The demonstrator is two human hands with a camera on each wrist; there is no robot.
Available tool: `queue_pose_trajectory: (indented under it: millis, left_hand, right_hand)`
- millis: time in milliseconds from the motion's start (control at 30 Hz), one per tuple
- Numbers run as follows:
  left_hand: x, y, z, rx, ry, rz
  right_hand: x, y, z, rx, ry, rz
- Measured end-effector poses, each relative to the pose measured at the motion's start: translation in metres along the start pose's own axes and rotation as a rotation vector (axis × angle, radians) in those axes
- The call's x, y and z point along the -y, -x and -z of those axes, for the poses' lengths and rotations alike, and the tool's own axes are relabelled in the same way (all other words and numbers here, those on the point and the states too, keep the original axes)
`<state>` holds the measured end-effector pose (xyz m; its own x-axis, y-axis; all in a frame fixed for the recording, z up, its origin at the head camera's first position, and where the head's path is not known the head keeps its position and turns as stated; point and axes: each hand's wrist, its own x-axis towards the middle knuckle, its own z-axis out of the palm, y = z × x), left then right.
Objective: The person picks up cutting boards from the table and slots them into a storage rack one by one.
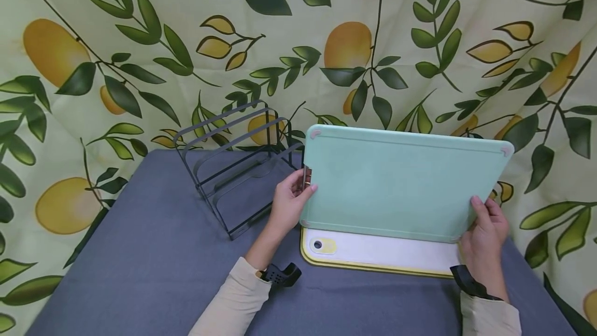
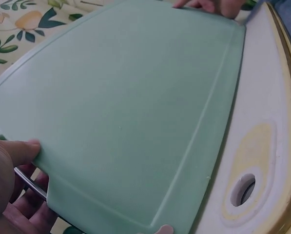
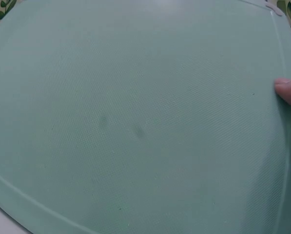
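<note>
A mint-green cutting board [image 1: 401, 183] with pinkish corner pads is held tilted up between both hands. My left hand [image 1: 291, 198] grips its left edge at the handle, thumb on the front face, as the left wrist view also shows. At the right edge my right hand [image 1: 487, 232] holds it, thumb in front; only that thumb [image 3: 289, 91] shows clearly in the right wrist view. Below and partly hidden by it lies a white cutting board [image 1: 387, 250] with a yellow rim and a hole at its left end. It appears to rest on another yellow-edged board.
A black wire rack [image 1: 224, 170] with several upright loops stands left of the boards. Grey-blue cloth [image 1: 140, 263] covers the table. Behind hangs a curtain [image 1: 298, 25] printed with leaves and fruit.
</note>
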<state>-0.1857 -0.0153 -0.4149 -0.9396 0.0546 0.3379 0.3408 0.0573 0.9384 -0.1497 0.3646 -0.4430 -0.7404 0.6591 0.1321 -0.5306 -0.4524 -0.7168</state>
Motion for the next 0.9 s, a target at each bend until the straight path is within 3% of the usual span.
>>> queue_pose_trajectory:
  millis: [267, 767, 900]
  left_hand:
    - [-0.005, 0.0, -0.001, -0.05, 0.007, 0.009]
    - [-0.015, 0.003, -0.001, -0.064, 0.019, 0.055]
    - [-0.028, 0.006, 0.001, -0.069, 0.002, 0.058]
  right_hand:
    - [0.002, -0.001, 0.0, 0.026, -0.038, 0.015]
    - [0.012, -0.003, -0.006, -0.032, -0.038, -0.004]
    - [0.014, -0.002, -0.009, -0.016, -0.019, -0.019]
